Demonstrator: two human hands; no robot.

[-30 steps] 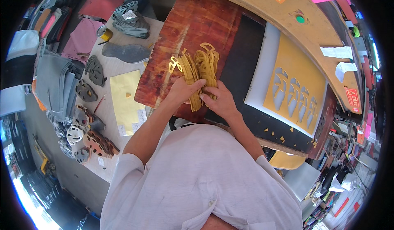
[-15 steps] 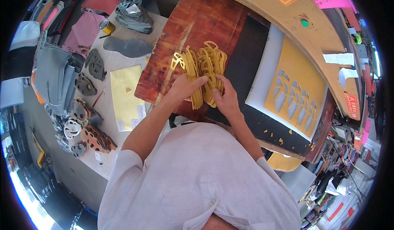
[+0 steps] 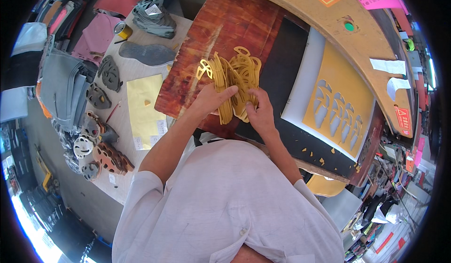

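Observation:
A thick stack of yellow cut-out shoe upper pieces (image 3: pixel 221 82) stands on edge over the red-brown board, parted into a left bundle and a right bundle. My left hand (image 3: pixel 210 99) is closed round the lower part of the left bundle, its thumb reaching across toward the gap. At the lower right, my right hand (image 3: pixel 260 109) grips the edge of the right bundle of shoe upper pieces (image 3: pixel 244 75) between thumb and fingers. Some loops stick out at the top. The undersides of both bundles are partly hidden by my hands.
Right of the board lies a black mat (image 3: pixel 286 61) with a yellow sheet (image 3: pixel 324 103) showing cut-out holes, and yellow scraps. A curved tan machine arm (image 3: pixel 366 42) spans the far right. Shoe pieces, a grey sole (image 3: pixel 146 54) and a yellow tape roll (image 3: pixel 123 30) lie on the left table.
The right bundle's pieces have shifted and fanned, with one leaf now leaning across the gap. My right hand's fingers have moved slightly; my left hand stays almost still.

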